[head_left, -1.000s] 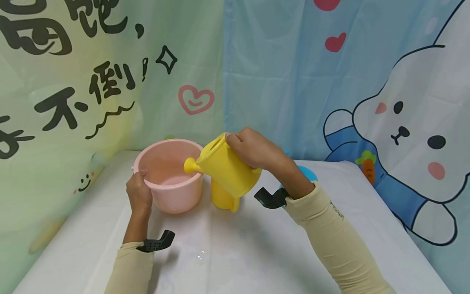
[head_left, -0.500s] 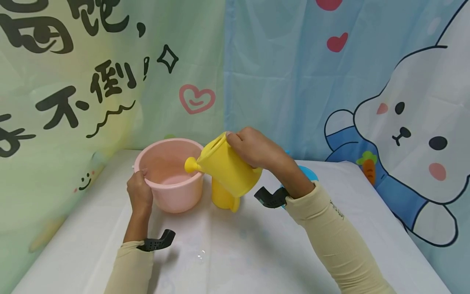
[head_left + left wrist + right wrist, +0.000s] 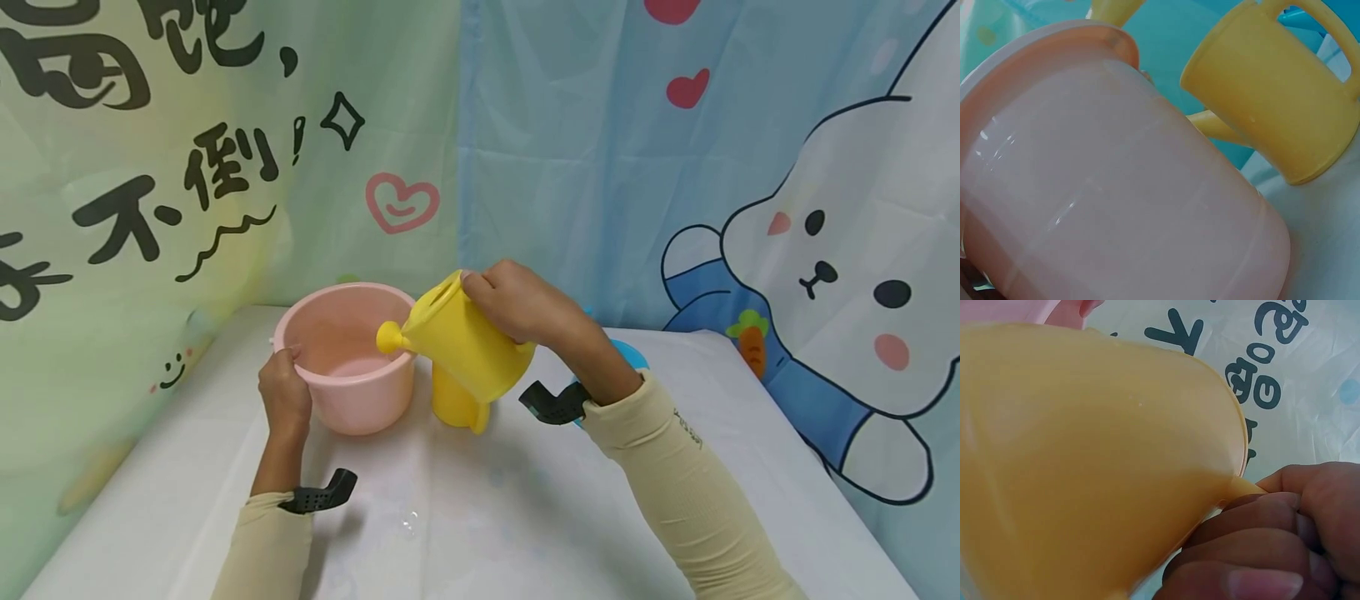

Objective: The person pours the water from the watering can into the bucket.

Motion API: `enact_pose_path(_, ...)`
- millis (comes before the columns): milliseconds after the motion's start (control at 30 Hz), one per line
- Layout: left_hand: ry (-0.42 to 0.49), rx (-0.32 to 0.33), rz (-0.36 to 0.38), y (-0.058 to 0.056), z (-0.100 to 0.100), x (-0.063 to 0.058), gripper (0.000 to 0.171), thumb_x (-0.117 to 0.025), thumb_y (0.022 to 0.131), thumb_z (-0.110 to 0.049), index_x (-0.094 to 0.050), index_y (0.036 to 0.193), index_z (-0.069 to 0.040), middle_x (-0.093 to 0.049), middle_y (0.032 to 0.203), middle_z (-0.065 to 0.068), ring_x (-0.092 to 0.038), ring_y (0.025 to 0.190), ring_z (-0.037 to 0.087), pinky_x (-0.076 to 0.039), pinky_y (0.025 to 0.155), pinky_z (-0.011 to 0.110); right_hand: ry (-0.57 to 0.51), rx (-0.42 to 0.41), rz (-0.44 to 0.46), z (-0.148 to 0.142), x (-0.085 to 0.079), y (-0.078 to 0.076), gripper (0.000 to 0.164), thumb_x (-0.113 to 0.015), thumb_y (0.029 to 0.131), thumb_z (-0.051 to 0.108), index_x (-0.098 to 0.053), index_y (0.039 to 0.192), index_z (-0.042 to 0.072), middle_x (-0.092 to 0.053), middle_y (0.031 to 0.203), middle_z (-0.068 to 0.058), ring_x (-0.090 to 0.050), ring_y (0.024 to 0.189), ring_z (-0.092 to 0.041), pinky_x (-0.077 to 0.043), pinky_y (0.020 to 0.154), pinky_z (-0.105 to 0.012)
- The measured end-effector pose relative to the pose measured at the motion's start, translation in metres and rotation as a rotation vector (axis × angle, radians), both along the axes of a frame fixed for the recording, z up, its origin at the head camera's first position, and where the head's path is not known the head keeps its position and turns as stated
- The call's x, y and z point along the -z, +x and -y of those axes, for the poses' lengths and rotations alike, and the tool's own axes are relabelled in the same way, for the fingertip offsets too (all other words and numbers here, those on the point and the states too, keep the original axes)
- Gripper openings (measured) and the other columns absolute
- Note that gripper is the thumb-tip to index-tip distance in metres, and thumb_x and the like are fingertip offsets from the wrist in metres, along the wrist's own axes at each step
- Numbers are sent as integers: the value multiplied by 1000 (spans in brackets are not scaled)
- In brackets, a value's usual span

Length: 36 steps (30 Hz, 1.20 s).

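Observation:
My left hand (image 3: 285, 390) grips the near-left rim of a pink plastic bucket (image 3: 363, 408), thumb inside the rim. My right hand (image 3: 517, 304) holds a yellow watering can (image 3: 472, 346) by its handle, fingers curled round it in the right wrist view. The can is tilted, and its round spout head (image 3: 389, 337) overlaps the bucket's right rim. No stream of water shows at the spout. Partly hidden behind the held can, a second yellow watering can (image 3: 448, 402) stands on the table. The left wrist view shows this standing can (image 3: 1272, 94) beside the bucket wall.
A blue object (image 3: 630, 353) stands behind my right forearm, mostly hidden. Small clear droplets (image 3: 410, 523) lie on the white-covered table (image 3: 480, 533). Printed curtains (image 3: 540, 167) hang directly behind and to the left of the table.

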<state>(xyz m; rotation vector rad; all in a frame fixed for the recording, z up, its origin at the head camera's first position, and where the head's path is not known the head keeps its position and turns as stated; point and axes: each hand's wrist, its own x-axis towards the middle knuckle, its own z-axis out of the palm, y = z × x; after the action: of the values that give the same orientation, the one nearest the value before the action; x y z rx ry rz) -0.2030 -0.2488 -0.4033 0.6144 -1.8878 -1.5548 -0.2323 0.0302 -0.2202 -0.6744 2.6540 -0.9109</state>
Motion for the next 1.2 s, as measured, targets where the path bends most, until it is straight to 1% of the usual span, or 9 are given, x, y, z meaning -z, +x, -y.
enact_pose_path(233, -2, 2, -2, -1, 0, 1, 54, -30, 97, -26, -61, 121, 11, -57, 130, 23, -53, 120, 36, -37, 101, 48, -6, -3, 2, 0, 1, -1, 50, -29, 105, 38, -50, 75, 3, -46, 69, -9, -45, 58, -21, -40, 56, -33)
enact_pose_path(467, 2, 9, -3, 0, 0, 0, 54, -29, 96, -26, -60, 122, 11, -56, 132, 22, -51, 122, 36, -36, 102, 48, -3, 0, 12, 0, 1, -1, 51, -30, 105, 38, -54, 79, 2, -49, 72, -10, -49, 61, -22, -42, 58, -33)
enact_pose_path(767, -11, 10, -2, 1, -1, -3, 54, -28, 97, -24, -60, 121, 12, -57, 131, 23, -52, 121, 36, -36, 102, 48, -3, 0, 10, 1, 0, -1, 51, -30, 104, 39, -55, 80, 1, -51, 73, -11, -51, 62, -22, -44, 58, -34)
enact_pose_path(933, -16, 6, -1, 0, 0, -2, 54, -29, 96, -25, -61, 121, 11, -57, 131, 22, -51, 122, 36, -36, 102, 48, 1, 3, 6, 1, -1, -1, 51, -29, 104, 39, -56, 80, 2, -52, 73, -11, -52, 63, -23, -44, 59, -34)
enact_pose_path(1067, -12, -3, 0, 0, 0, -1, 54, -29, 96, -26, -61, 121, 11, -57, 131, 22, -52, 121, 35, -36, 102, 48, 3, 0, -2, 2, 0, -1, 52, -29, 104, 39, -54, 76, 3, -50, 72, -10, -53, 63, -23, -45, 61, -34)
enact_pose_path(1200, -8, -2, -1, -1, 0, 1, 54, -30, 97, -26, -61, 121, 11, -58, 130, 22, -52, 121, 35, -36, 102, 47, 1, 2, 10, 2, 0, -1, 51, -30, 104, 38, -57, 80, 3, -54, 75, -11, -55, 65, -24, -46, 61, -34)
